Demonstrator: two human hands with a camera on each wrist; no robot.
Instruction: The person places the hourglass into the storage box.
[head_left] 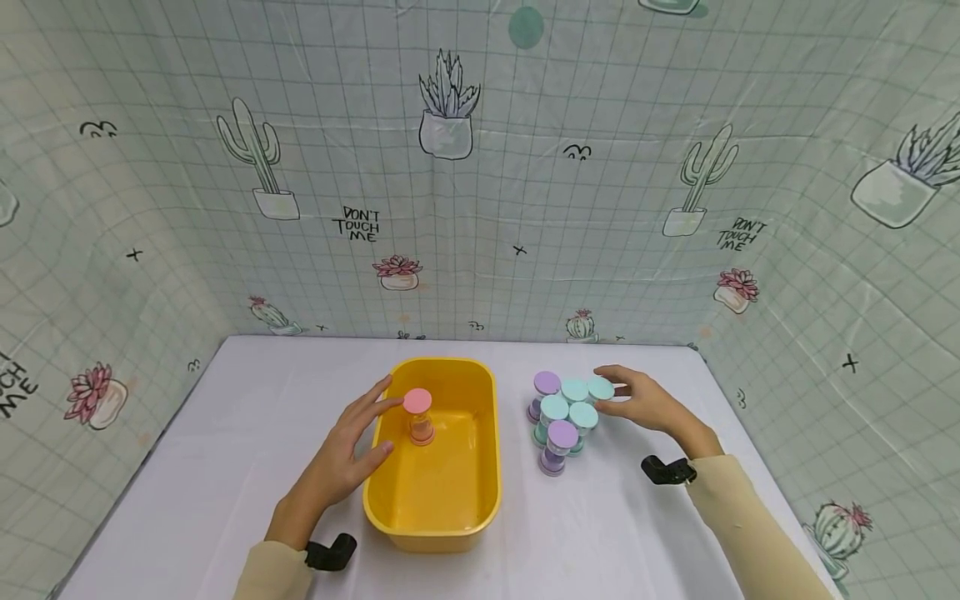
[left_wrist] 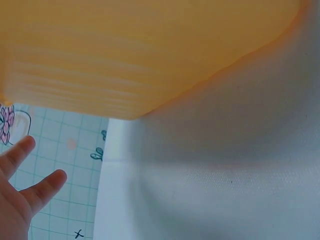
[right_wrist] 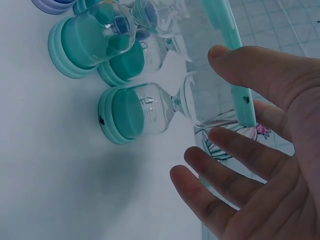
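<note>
Head view: The step in hand appears to be taking hold of one mint-capped, clear-bodied hourglass [head_left: 602,388] at the cluster's 2 o'clock edge. The right hand [head_left: 648,404] has thumb and fingers curled round its round top; how firmly, I cannot tell. The next move probably calls for a secure pinch and a straight lift, since three other mint-capped hourglasses [head_left: 554,407] and two purple-capped hourglasses [head_left: 562,434] crowd close by. The cluster stands at about 2 to 3 o'clock from the yellow, rounded-rectangular, plastic-looking tub [head_left: 442,492]. Inside, towards 11 o'clock, stands a pink-capped hourglass [head_left: 420,419]. At the tub's 9 o'clock side, the left hand [head_left: 343,462] spreads its fingers, gripping nothing; whether a fingertip touches the pink cap is unclear.

Left wrist view: Two fingertips stand apart at 8 o'clock, below the tub's wall.

Right wrist view: The thumb crosses the mint cap's edge, one finger passes behind it, and three others fan out beneath, towards 5 o'clock.
</note>
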